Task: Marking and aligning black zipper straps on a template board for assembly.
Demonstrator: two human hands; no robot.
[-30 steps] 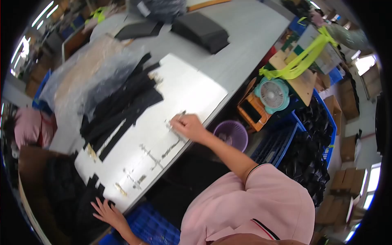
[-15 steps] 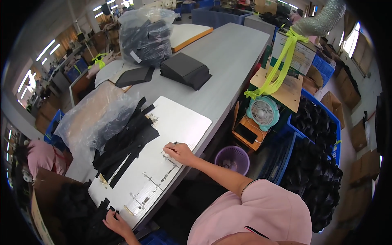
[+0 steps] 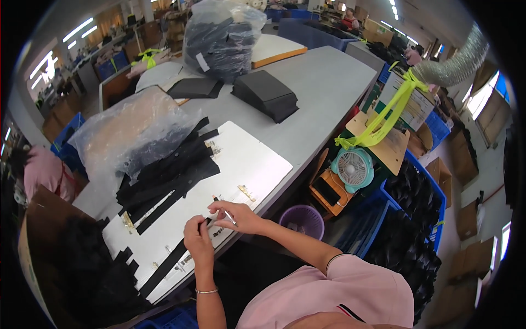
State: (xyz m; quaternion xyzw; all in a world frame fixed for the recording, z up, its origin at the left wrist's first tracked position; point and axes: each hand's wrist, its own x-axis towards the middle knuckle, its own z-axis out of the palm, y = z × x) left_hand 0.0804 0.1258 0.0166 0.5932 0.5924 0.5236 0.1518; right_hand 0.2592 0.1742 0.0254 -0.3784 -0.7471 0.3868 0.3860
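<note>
My left hand (image 3: 197, 238) is closed on the upper end of a long black fabric strip (image 3: 163, 270), which runs slantwise down the near side of a white board (image 3: 268, 156). Just right of it, my right hand (image 3: 241, 216) is closed around a slim, pale pen-like tool (image 3: 230, 217). The fingertips of both hands almost meet over the strip's end, and what they pinch there is partly hidden. Farther up the board lies a pile of black fabric strips (image 3: 181, 170). Small brass-coloured pieces (image 3: 246, 193) are fixed to the board.
A cardboard box of black fabric (image 3: 82, 263) stands at the lower left. Beyond the board are clear plastic bags (image 3: 131, 129) and a stack of dark sheets (image 3: 266, 96). To the right are a teal fan (image 3: 352, 168), a purple bin (image 3: 302, 221) and blue crates of black pieces (image 3: 405, 241).
My left hand has come from the board's lower left corner up beside my right hand, drawing a black strip along the near edge. The pen-like tool now shows. The whole view has shifted.
</note>
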